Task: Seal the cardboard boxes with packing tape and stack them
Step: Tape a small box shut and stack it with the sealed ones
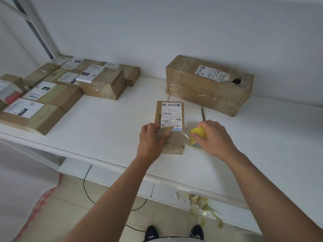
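Cardboard box: small flat box (pixel 170 126) lying near the front edge of the white counter (pixel 104 119); worn brown card, a white shipping label with barcodes across its upper face, its near end crumpled
Tape strip: clear film stretched from the box's near right corner to the roll, likely the seal being laid over the closing flap
Left hand: left hand (pixel 153 138) pressed flat on the box's near left part, fingers fairly straight, a grip that holds nothing; probably pinning the box so the pull of the tape cannot drag it
Right hand: right hand (pixel 212 137) just right of the box, grip curled round the yellow tape roll (pixel 198 136); held low, seemingly to keep the film taut
Pen: pen (pixel 203 113) lying beyond the roll, right of the box
Large box: large box (pixel 209 84) behind the box, taped, a hole torn in its top
Labelled boxes: group (pixel 52 95) well left of the box, against the wall
Tape scraps: crumpled scraps (pixel 201 206) stuck below the counter edge
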`<action>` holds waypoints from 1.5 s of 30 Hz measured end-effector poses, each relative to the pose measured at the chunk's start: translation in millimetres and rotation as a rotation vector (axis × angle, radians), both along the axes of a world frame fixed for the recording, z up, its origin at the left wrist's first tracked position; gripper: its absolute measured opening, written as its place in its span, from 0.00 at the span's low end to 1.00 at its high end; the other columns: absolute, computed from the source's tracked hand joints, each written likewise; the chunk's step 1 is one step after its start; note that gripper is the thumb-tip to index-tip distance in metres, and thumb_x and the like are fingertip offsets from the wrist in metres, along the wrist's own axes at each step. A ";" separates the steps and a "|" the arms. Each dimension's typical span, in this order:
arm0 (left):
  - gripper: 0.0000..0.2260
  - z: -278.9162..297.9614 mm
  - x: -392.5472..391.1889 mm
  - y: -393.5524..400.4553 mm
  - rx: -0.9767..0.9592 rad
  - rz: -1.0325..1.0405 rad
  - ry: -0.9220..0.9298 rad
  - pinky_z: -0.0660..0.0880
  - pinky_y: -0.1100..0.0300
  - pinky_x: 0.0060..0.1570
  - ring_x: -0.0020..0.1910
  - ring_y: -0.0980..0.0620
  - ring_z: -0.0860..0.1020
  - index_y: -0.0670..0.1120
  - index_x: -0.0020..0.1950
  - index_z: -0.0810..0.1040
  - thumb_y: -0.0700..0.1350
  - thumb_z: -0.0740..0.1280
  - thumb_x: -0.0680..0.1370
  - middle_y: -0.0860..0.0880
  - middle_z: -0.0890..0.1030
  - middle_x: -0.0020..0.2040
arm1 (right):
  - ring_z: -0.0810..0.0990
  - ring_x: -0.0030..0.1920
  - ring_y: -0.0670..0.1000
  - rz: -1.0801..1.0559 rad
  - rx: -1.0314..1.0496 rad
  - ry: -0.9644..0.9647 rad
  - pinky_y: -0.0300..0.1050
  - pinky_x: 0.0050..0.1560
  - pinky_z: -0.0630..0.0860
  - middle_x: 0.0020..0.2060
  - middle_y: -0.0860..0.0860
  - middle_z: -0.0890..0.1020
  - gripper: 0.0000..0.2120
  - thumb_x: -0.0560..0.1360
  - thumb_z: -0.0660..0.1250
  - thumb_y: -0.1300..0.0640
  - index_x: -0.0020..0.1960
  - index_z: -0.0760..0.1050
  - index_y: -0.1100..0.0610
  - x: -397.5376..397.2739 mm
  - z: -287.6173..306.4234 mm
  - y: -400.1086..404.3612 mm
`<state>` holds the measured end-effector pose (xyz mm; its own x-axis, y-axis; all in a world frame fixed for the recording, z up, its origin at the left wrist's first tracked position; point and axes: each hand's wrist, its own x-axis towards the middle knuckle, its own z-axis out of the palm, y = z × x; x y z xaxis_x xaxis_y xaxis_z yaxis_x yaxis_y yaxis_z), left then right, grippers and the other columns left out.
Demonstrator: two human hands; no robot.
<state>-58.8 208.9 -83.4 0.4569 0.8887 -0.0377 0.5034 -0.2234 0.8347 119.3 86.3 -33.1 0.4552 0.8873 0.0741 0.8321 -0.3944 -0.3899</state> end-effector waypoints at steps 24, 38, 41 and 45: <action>0.39 4.5 25.8 -3.1 0.240 -0.270 0.354 0.56 0.49 0.77 0.79 0.45 0.52 0.44 0.82 0.48 0.66 0.55 0.80 0.48 0.47 0.82 | 0.74 0.54 0.57 -0.047 -0.005 0.002 0.52 0.55 0.69 0.50 0.53 0.78 0.14 0.77 0.66 0.47 0.55 0.75 0.56 8.7 -2.0 -9.1; 0.30 24.6 52.7 -10.5 0.277 -0.403 0.423 0.41 0.49 0.79 0.80 0.41 0.40 0.38 0.80 0.50 0.49 0.56 0.83 0.39 0.44 0.82 | 0.73 0.54 0.55 -0.061 0.037 0.049 0.51 0.55 0.69 0.49 0.51 0.77 0.12 0.77 0.67 0.48 0.54 0.75 0.55 16.9 -4.9 -12.4; 0.27 15.9 53.2 -12.2 0.325 -0.349 0.393 0.42 0.51 0.78 0.81 0.42 0.44 0.38 0.79 0.53 0.50 0.53 0.85 0.39 0.49 0.81 | 0.73 0.52 0.56 -0.013 0.066 -0.019 0.52 0.55 0.68 0.48 0.52 0.78 0.12 0.76 0.67 0.48 0.53 0.75 0.55 18.4 -2.9 -11.5; 0.25 10.3 53.5 -13.6 0.363 -0.323 0.396 0.43 0.52 0.78 0.81 0.43 0.46 0.40 0.79 0.56 0.51 0.52 0.85 0.40 0.51 0.81 | 0.73 0.51 0.57 -0.002 0.065 -0.067 0.53 0.55 0.68 0.48 0.52 0.78 0.12 0.76 0.67 0.48 0.52 0.76 0.56 18.8 -4.9 -9.1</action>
<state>-5.3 195.3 -73.1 0.7177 0.6960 0.0195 0.6187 -0.6504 0.4407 138.2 77.2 -38.0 0.4488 0.8790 0.1613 0.8565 -0.3715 -0.3584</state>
